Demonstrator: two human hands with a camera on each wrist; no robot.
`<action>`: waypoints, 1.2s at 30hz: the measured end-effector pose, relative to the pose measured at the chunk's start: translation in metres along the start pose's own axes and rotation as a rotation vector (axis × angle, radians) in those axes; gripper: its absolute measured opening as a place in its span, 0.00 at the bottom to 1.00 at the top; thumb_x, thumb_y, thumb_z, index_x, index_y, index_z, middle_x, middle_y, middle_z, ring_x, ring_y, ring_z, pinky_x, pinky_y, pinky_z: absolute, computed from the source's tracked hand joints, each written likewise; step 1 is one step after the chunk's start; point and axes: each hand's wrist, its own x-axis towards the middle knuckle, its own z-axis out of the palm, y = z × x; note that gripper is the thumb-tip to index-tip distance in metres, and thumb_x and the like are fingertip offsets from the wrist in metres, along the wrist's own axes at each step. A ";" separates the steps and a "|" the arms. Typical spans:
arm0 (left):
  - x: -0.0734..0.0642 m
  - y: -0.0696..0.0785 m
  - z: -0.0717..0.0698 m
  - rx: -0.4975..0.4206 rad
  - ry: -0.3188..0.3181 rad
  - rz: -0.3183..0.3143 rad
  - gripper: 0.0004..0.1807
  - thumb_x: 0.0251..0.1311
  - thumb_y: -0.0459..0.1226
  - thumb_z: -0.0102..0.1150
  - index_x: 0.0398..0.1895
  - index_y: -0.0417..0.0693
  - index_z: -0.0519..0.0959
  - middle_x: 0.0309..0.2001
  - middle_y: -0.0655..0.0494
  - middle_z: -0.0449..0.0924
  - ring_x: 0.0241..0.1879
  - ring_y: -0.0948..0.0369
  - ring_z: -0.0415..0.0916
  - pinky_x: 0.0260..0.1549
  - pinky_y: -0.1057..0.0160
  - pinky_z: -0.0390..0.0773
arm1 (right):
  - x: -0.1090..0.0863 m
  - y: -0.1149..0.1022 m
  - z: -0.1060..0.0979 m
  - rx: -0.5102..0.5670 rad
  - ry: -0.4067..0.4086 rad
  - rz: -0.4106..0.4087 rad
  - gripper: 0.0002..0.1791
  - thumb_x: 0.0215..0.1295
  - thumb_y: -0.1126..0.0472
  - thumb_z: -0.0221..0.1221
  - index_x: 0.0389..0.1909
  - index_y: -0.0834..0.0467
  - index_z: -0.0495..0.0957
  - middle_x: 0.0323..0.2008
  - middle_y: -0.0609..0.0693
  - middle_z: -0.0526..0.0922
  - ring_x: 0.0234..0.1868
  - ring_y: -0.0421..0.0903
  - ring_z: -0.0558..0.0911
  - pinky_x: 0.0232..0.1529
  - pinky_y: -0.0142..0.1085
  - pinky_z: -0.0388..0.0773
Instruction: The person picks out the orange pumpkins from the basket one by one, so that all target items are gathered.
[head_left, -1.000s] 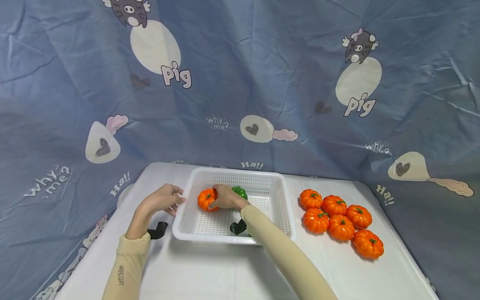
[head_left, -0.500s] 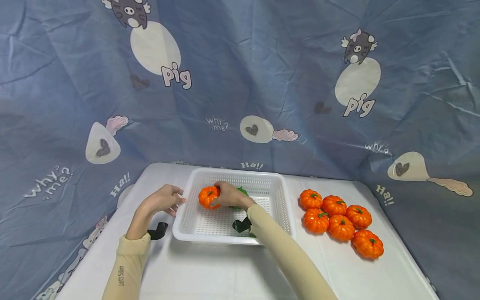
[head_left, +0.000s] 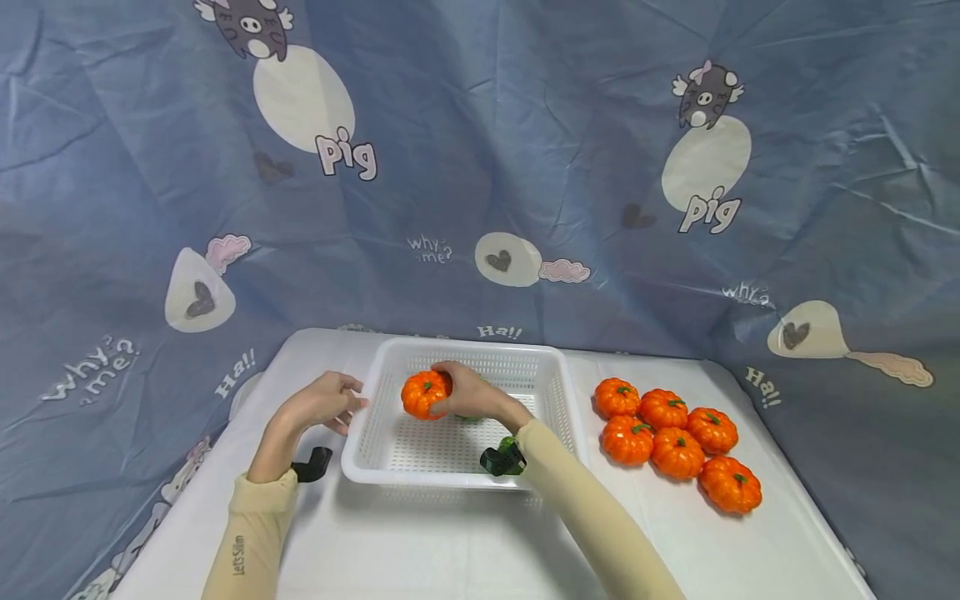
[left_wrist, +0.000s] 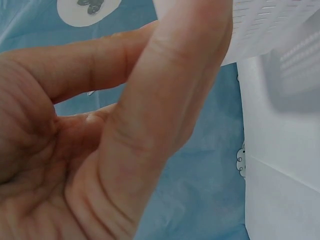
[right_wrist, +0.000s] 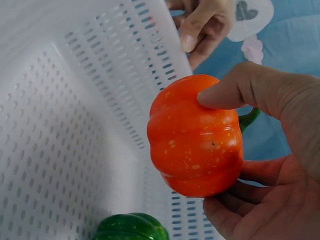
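My right hand [head_left: 476, 396] grips a small orange pumpkin [head_left: 424, 394] over the left part of a white perforated basket [head_left: 457, 479]. In the right wrist view, the thumb lies on one side of the pumpkin [right_wrist: 195, 140] and fingers on the other; its green stem points toward the palm. A green pumpkin [head_left: 470, 417] is partly hidden behind the right hand, and another green pumpkin [head_left: 512, 454] lies near the basket's front right, partly covered by the wrist camera. My left hand [head_left: 326, 400] stays at the basket's left rim, fingers loosely bent; whether they touch it is unclear.
Several orange pumpkins [head_left: 677, 454] sit grouped on the white table [head_left: 390, 550], right of the basket. A blue patterned cloth [head_left: 450, 167] hangs behind and beside the table. Black wrist cameras [head_left: 313, 465] extend from both wrists.
The right hand has raised the orange pumpkin from the basket floor and shifted it slightly right. More of the front green pumpkin shows. The left hand keeps its place; the head view has shifted slightly.
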 end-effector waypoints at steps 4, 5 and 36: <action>0.000 0.000 -0.001 -0.008 -0.007 0.005 0.30 0.66 0.34 0.54 0.65 0.24 0.60 0.42 0.38 0.77 0.31 0.56 0.80 0.27 0.59 0.85 | -0.012 -0.002 -0.005 -0.015 0.018 -0.012 0.41 0.49 0.63 0.68 0.67 0.64 0.65 0.58 0.55 0.75 0.54 0.46 0.77 0.57 0.37 0.76; 0.000 0.000 -0.001 -0.011 -0.007 0.007 0.30 0.66 0.34 0.54 0.66 0.24 0.60 0.42 0.38 0.77 0.31 0.56 0.81 0.27 0.59 0.85 | -0.016 -0.003 -0.007 -0.016 0.019 -0.019 0.40 0.49 0.63 0.67 0.66 0.64 0.65 0.58 0.55 0.76 0.54 0.46 0.77 0.57 0.37 0.76; -0.002 0.000 -0.001 -0.012 -0.024 0.024 0.32 0.67 0.34 0.53 0.67 0.22 0.57 0.39 0.39 0.78 0.31 0.57 0.80 0.29 0.59 0.86 | -0.199 0.062 -0.088 0.029 0.291 0.058 0.41 0.53 0.63 0.67 0.68 0.59 0.62 0.64 0.57 0.70 0.64 0.58 0.71 0.60 0.51 0.74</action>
